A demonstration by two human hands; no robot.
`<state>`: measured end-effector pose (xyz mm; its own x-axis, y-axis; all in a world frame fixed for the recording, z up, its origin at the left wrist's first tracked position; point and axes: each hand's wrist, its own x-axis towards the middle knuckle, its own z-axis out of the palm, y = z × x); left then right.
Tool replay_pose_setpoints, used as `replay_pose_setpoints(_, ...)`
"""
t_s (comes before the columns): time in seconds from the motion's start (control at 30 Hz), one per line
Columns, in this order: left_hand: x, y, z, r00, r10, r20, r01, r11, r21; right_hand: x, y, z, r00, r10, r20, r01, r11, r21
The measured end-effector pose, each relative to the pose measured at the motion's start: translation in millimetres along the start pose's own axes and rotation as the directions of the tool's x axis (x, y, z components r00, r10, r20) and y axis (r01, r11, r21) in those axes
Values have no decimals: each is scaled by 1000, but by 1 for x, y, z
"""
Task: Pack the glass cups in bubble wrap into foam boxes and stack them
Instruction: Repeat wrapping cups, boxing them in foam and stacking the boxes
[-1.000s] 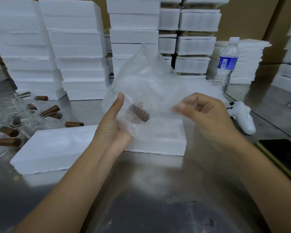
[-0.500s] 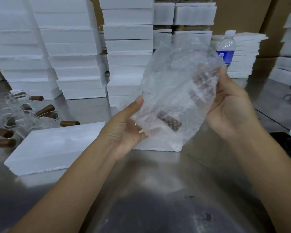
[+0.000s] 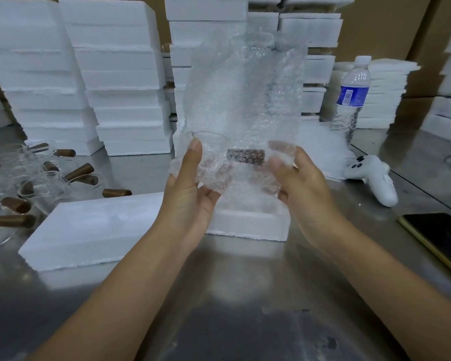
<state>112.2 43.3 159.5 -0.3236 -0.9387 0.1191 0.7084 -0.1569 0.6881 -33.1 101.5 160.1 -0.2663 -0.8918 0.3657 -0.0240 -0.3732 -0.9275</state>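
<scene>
Far left: I see bare cups [image 3: 24, 183] with brown handles lying together on the counter [image 3: 245, 308], not wrapped yet.
Foam slab: a flat white foam slab [image 3: 89, 227] lies in front of them; I take it for a lid or the other half of a box.
Back: stacked boxes [image 3: 102, 74] of white foam stand behind in several columns.
Left hand: the left hand [image 3: 190, 194] pinches the lower left corner of the bubble wrap [image 3: 242, 100], thumb on the front, fingers behind.
Glass cup: the glass cup [image 3: 246, 156] sits in the lower part of the wrap, held in the air between both hands. Its brown handle lies sideways and shows through the bubbles.
Foam box: the foam box [image 3: 248, 225] rests on the counter directly under the hands.
Right hand: the right hand [image 3: 302, 188] grips the lower right edge of the wrap, fingertips partly behind the film.
Far right: a water bottle [image 3: 352, 100], a white controller [image 3: 375, 178] and a dark phone [image 3: 440, 238] are well apart from the work.
Step in hand: I judge that the wrap is being closed around the cup; its upper part stands tall and loose.
Doing it well: I would fold the tall part down over the rim and keep the handle covered. I would support the bundle from below so the glass cannot slide out, then lower it gently into the box. I cannot see the inside of the box.
</scene>
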Motion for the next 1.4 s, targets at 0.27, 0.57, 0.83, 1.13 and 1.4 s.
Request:
replay_pose_setpoints(0.27,-2,-7,0,994,69,80,-89,953,289,1,5,0,989,-117,-92,117,993,-2)
replay_pose_setpoints(0.57,-4,-5,-5,968,154,196,-249,648,720,3,13,-4,962,-123,-243,66,971,-230)
replay_pose_setpoints(0.83,-13,-7,-2,933,90,347,-333,576,746,-4,3,-3,868,-431,-247,269,825,-496)
replay_pose_setpoints(1.13,-16,-9,2,895,66,441,-405,533,743,-6,-4,-2,926,-358,118,369,797,-478)
replay_pose_setpoints(1.4,-20,-8,4,869,105,484,-489,336,805,-5,-9,-4,965,-255,-62,217,909,-355)
